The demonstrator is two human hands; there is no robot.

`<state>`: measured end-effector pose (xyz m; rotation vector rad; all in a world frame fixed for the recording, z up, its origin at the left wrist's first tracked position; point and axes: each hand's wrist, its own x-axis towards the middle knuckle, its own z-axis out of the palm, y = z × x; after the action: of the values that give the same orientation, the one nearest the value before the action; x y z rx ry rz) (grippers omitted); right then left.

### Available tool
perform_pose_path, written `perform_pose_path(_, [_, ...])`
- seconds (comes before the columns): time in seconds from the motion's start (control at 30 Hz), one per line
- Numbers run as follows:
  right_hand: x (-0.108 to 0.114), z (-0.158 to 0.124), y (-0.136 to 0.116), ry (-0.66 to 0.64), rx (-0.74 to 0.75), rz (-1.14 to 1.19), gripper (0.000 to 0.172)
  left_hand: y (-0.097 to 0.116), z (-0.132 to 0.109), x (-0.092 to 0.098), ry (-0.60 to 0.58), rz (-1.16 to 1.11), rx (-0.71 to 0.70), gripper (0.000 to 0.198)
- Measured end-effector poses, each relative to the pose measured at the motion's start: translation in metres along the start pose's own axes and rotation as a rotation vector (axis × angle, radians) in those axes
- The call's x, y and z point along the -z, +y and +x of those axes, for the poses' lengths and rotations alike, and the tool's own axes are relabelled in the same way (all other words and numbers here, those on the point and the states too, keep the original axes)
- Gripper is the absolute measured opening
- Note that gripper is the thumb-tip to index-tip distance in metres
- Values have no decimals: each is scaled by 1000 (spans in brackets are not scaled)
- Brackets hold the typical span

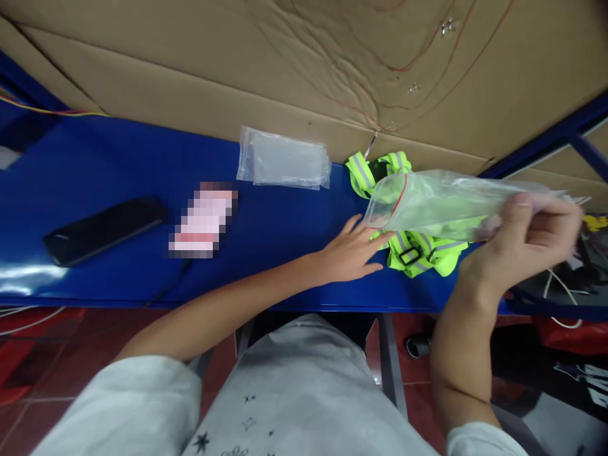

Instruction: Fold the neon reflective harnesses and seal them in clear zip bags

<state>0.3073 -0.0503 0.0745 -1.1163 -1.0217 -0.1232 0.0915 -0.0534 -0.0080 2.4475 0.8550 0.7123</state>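
A clear plastic zip bag (432, 196) with a red strip near one end stretches sideways over the bench. At its right end my right hand (532, 231) is closed on the plastic, fingers curled in. My left hand (351, 253) reaches under the red-striped end with fingers spread; whether the fingertips touch the bag I cannot tell. Neon yellow-green reflective straps (411, 250) with grey bands and a black buckle lie below and behind the bag, partly covered by it. Some green shows through the plastic.
On the blue bench (285, 221) lie a stack of clear plastic bags (289, 158), a pixelated pinkish item (203, 221) and a dark oblong case (104, 229). Cardboard (190, 69) with red wires stands behind. White cables (563, 291) and clutter sit at the right.
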Motion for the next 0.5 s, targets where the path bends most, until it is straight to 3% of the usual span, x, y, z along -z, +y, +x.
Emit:
perform_pose_path(0.1, [-32, -26, 17, -304, -59, 84, 32, -8, -36, 36, 269, -548, 285, 86])
perform_pose_path(0.2, [-86, -47, 22, -508, -49, 21, 44, -27, -52, 74, 590, -882, 490, 55])
perform_pose_path(0.27, [-125, -57, 15, -597, 66, -52, 54, -50, -52, 97, 781, -887, 533, 31])
perform_pose_path(0.37, [-175, -70, -7, -675, 243, -178, 61, -97, -42, 122, 983, -901, 635, 23])
perform_pose_path(0.43, [-200, -83, -22, -840, 351, -285, 59, -125, -35, 131, 984, -820, 691, 20])
perform_pose_path(0.5, [-219, -101, -28, -1039, 412, -344, 57, -143, -32, 134, 940, -599, 756, 17])
